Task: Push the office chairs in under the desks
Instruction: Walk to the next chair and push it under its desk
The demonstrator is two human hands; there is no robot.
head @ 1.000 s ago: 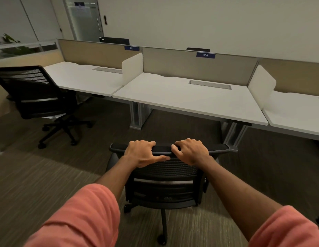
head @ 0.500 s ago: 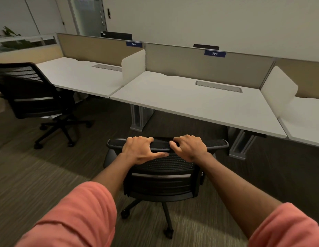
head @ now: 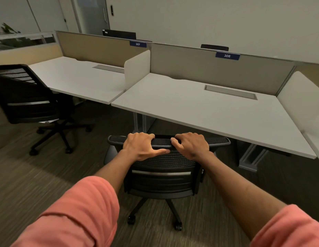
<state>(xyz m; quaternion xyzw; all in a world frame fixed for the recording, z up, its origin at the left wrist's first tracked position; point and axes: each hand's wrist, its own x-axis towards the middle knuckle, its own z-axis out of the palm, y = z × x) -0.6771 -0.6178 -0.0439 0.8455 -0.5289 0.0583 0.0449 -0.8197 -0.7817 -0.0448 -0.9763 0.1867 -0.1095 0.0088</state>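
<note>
- The black mesh chair [head: 164,173] stands on the carpet just in front of the desk [head: 208,113] labelled 306, its backrest top close to the desk's front edge and its wheeled base out on the near side of the desk.
- The left hand [head: 141,146] grips the top rail of the chair's back, fingers curled over the far side, thumb stretched along the near side.
- The right hand [head: 191,145] is clamped on the same rail just beside the left hand, fingers wrapped over it.
- Coral sleeves [head: 80,211] cover both upper arms.
- A second chair [head: 28,98] stands well left of the desk, in front of the neighbouring desk [head: 80,81] marked 307.
- A white divider [head: 137,68] stands between the two desks.
</note>
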